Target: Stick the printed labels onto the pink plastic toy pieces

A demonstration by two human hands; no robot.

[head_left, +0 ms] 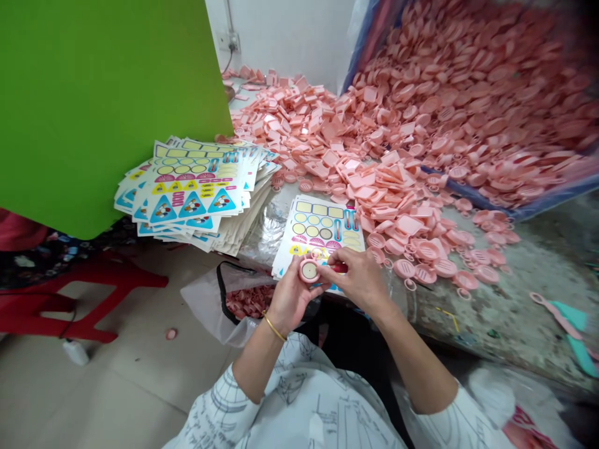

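My left hand [289, 300] is closed on a small round pink plastic piece [302, 280] with a ring at its top. A round cream sticker [309, 270] lies inside its raised rim. Close against the piece's right side, the fingertips of my right hand [365, 279] are pinched together. A slim red object [340, 267], perhaps a tool handle, shows between those fingers; its tip is hidden. Beneath both hands is a sheet of stickers [306, 218] with cream circles, rectangles, thermometers and pink half-rounds, on a thin stack at the table edge.
Loose pink plastic pieces [327, 134] are heaped across the table, beside a tipped blue crate [528, 209] full of them. More sticker sheets [196, 187] are piled at left by a green panel [107, 93]. Below hangs an open bag [206, 305]; a red stool [112, 280] stands left.
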